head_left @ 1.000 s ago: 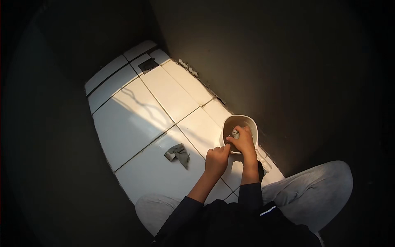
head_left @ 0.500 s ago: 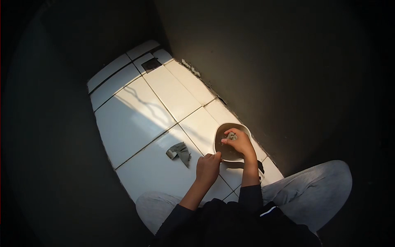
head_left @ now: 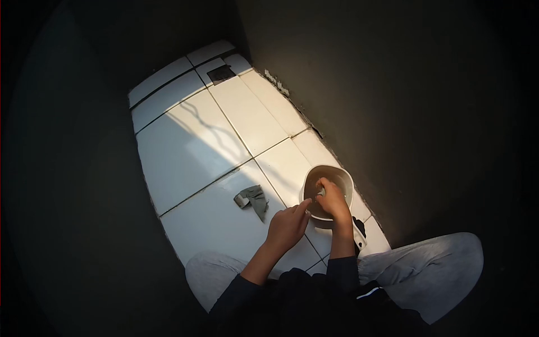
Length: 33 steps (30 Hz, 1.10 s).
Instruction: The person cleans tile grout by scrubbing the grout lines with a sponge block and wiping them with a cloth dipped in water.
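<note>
A white dipper (head_left: 349, 188) with a handle stands on the tiles in front of me, and its inside looks grey-brown. My right hand (head_left: 335, 203) is down inside it, closed on a small pale grey piece of cloth (head_left: 321, 192) that my fingers mostly cover. At the dipper's near left rim is my left hand (head_left: 287, 227), its index finger reaching over the edge and the thumb lower down, with the rim between them. A crumpled grey cloth (head_left: 255, 199) lies on the tiles to the left of both hands.
White tiles (head_left: 185, 149) form the floor, partly sunlit. Near the far end is a dark square drain (head_left: 220, 74). A dark wall (head_left: 404, 112) runs along the right, with broken edging at its foot. My grey-trousered knees (head_left: 426, 269) flank the near end.
My right hand has gone lower into the dipper with the small cloth. The left index finger has stretched out over the rim. The whole view has shifted slightly.
</note>
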Each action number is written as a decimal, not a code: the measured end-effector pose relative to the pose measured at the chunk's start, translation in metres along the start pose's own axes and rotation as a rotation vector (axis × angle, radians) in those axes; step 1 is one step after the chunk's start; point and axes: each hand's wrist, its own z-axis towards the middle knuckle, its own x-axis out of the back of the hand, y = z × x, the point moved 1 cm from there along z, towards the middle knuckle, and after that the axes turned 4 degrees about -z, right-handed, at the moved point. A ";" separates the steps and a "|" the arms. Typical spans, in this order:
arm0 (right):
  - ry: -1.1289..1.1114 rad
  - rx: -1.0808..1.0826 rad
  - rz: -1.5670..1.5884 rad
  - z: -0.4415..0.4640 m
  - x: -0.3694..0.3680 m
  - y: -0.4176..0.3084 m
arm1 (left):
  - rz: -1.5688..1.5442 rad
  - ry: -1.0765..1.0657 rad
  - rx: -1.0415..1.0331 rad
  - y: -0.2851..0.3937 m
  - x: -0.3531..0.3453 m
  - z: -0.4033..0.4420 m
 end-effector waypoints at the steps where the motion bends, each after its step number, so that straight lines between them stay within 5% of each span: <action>1: 0.059 0.166 -0.115 -0.001 0.000 -0.002 | -0.037 -0.007 0.049 0.001 0.007 0.002; 5: -0.140 -0.061 0.150 -0.002 0.026 -0.025 | -0.080 0.048 0.141 -0.007 0.036 0.000; 9: 0.136 0.120 0.211 -0.001 0.030 -0.040 | -0.113 0.171 0.272 -0.028 0.069 -0.010; 12: 0.293 -0.033 0.112 -0.004 0.018 -0.043 | -0.150 0.298 0.290 -0.049 0.082 -0.014; 33: 0.522 -0.158 0.590 -0.001 0.005 -0.008 | -0.262 0.347 0.320 -0.050 0.120 -0.022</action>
